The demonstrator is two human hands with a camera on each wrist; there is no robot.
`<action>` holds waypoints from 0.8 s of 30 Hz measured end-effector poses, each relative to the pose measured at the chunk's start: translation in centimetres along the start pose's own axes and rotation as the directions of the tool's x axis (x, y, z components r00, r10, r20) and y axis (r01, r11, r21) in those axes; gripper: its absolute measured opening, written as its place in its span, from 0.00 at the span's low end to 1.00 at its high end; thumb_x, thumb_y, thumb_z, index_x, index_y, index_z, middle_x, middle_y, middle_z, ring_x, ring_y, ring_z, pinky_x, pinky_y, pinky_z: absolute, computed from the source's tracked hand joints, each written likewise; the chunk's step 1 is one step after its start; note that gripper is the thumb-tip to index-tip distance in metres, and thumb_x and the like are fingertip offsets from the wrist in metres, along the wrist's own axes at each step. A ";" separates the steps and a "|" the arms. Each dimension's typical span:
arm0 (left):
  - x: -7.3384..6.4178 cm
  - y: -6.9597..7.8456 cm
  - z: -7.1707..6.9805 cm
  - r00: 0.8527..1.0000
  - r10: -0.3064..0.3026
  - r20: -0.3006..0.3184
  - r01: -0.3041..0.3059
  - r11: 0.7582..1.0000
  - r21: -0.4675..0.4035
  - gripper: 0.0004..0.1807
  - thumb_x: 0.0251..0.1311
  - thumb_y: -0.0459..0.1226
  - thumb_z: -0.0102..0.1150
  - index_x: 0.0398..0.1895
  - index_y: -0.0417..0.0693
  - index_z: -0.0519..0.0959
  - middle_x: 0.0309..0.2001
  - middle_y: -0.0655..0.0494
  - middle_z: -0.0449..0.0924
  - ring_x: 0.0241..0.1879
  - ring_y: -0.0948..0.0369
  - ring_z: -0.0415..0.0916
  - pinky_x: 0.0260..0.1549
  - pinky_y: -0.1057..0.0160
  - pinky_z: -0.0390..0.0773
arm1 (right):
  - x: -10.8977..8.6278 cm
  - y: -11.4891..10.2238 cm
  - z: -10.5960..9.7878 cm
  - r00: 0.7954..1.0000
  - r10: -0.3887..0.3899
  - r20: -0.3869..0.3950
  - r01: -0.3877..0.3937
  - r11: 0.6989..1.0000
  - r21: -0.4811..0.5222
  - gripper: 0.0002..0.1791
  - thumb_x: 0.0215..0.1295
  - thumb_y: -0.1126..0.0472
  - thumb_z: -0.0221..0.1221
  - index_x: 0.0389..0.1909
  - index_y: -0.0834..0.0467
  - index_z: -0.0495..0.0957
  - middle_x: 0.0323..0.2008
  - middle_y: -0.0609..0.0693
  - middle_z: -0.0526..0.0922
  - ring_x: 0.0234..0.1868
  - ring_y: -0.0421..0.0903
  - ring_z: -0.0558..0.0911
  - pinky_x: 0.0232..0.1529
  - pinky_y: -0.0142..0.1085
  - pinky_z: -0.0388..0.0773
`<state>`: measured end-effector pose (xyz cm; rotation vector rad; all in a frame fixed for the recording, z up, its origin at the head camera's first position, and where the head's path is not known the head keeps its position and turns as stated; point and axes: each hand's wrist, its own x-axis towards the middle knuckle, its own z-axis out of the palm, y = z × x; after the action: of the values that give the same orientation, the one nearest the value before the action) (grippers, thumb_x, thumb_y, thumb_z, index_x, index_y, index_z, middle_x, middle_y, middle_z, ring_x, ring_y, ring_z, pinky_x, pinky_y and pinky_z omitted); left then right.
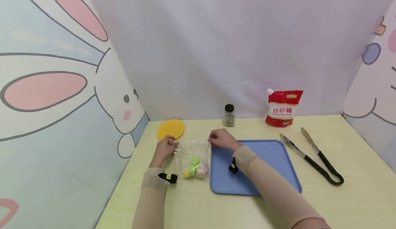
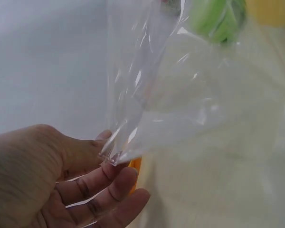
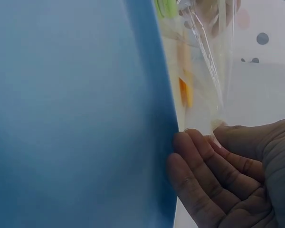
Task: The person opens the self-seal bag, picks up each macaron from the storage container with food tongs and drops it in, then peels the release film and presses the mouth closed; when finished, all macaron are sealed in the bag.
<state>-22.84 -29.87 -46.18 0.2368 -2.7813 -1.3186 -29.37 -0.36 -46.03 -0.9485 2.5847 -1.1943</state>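
Observation:
A clear plastic bag (image 1: 188, 150) is stretched between both hands, with several small green, yellow and pale purple pieces (image 1: 195, 167) lying in its lower part. My left hand (image 1: 165, 150) pinches the bag's upper left corner between thumb and forefinger. At the upper right corner my right hand (image 1: 223, 139) pinches the film in the same way. In the left wrist view the thumb and fingers (image 2: 102, 175) meet on the bag's edge, and a blurred green piece (image 2: 218, 19) shows through the film. The right wrist view shows the other fingers (image 3: 194, 175) beside the blue tray's rim (image 3: 166, 95).
A blue tray (image 1: 263, 184) lies under the right forearm. Black-handled metal tongs (image 1: 320, 163) rest open to its right. Along the back stand a black-lidded jar (image 1: 229, 115) and a red-and-white sugar pouch (image 1: 283, 109). An orange-yellow disc (image 1: 170, 129) lies beyond the left hand.

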 end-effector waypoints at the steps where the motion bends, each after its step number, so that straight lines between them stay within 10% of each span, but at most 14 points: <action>1: 0.0 0.0 0.0 1.000 0.006 -0.004 -0.006 1.000 0.010 0.19 0.68 0.40 0.63 0.57 0.40 0.75 0.42 0.46 0.82 0.28 0.58 0.79 0.26 0.62 0.81 | 0.0 0.1 0.0 1.000 0.003 0.002 -0.003 1.000 0.003 0.07 0.71 0.61 0.61 0.37 0.61 0.83 0.27 0.47 0.85 0.28 0.43 0.84 0.27 0.33 0.79; 9: -0.3 0.6 -0.2 0.996 0.071 -0.056 -0.058 0.975 0.214 0.22 0.67 0.50 0.62 0.56 0.46 0.78 0.48 0.51 0.84 0.46 0.52 0.83 0.45 0.46 0.78 | -0.7 0.3 -0.9 1.000 -0.018 -0.023 0.018 1.000 -0.021 0.07 0.71 0.58 0.61 0.41 0.58 0.83 0.29 0.45 0.85 0.26 0.39 0.81 0.29 0.35 0.79; 24: -0.7 1.8 -1.1 0.991 0.132 -0.026 -0.124 0.972 0.200 0.26 0.71 0.55 0.54 0.61 0.47 0.76 0.58 0.50 0.80 0.56 0.49 0.78 0.53 0.42 0.76 | -2.7 1.3 -3.4 0.997 -0.039 -0.073 0.033 0.996 -0.080 0.10 0.74 0.55 0.59 0.45 0.57 0.84 0.35 0.44 0.84 0.35 0.41 0.80 0.39 0.40 0.80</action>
<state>-22.23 -29.53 -44.08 0.0874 -2.8405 -0.9991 -29.11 4.08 -45.04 -0.9887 2.7020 -1.1662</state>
